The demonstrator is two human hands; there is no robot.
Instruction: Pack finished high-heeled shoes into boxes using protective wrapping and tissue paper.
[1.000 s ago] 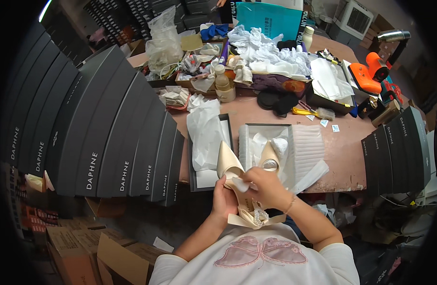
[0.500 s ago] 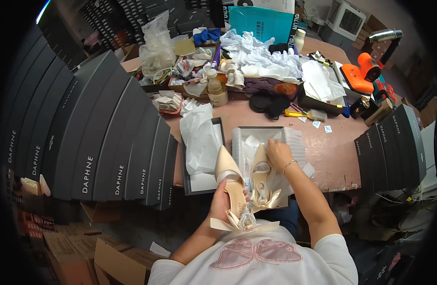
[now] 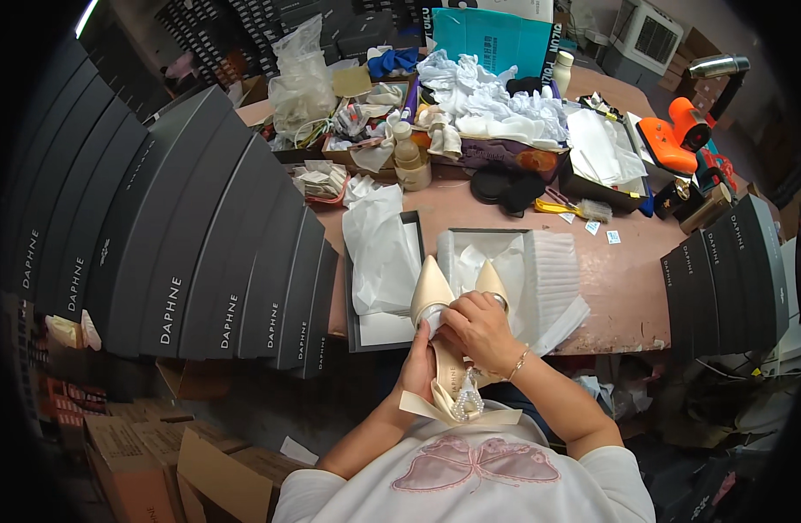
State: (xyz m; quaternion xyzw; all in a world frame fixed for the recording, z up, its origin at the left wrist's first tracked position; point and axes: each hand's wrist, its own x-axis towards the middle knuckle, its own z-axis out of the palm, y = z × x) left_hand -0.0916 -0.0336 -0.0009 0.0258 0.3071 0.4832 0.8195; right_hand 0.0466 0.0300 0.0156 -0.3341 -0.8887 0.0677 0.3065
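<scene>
My left hand (image 3: pixel 415 370) is closed around a cream pointed-toe shoe (image 3: pixel 429 283), its toe pointing away from me. A bow with a pearl ornament (image 3: pixel 467 403) hangs at its near end. Over the shoe's opening, my right hand (image 3: pixel 483 331) has its fingers bent together beside white stuffing (image 3: pixel 432 315) in the toe; whatever they pinch is hidden. Behind that hand shows the toe of a second cream shoe (image 3: pixel 490 277), mostly covered. It lies at an open shoebox (image 3: pixel 487 232) lined with white tissue, with pleated white wrapping (image 3: pixel 555 279) spread over the right side.
White paper (image 3: pixel 378 261) fills a dark box part (image 3: pixel 415 235) on the left. Dark shoeboxes (image 3: pixel 200 235) stand stacked at left, more (image 3: pixel 731 270) at right. Farther back are a bottle (image 3: pixel 409 157), a yellow-handled brush (image 3: pixel 574 209), white cloths (image 3: pixel 487 96) and an orange device (image 3: pixel 670 144).
My right hand has moved from the second shoe in the box, left and nearer, onto the held shoe's opening. The held shoe has shifted slightly right. The pleated wrapping lies spread farther right.
</scene>
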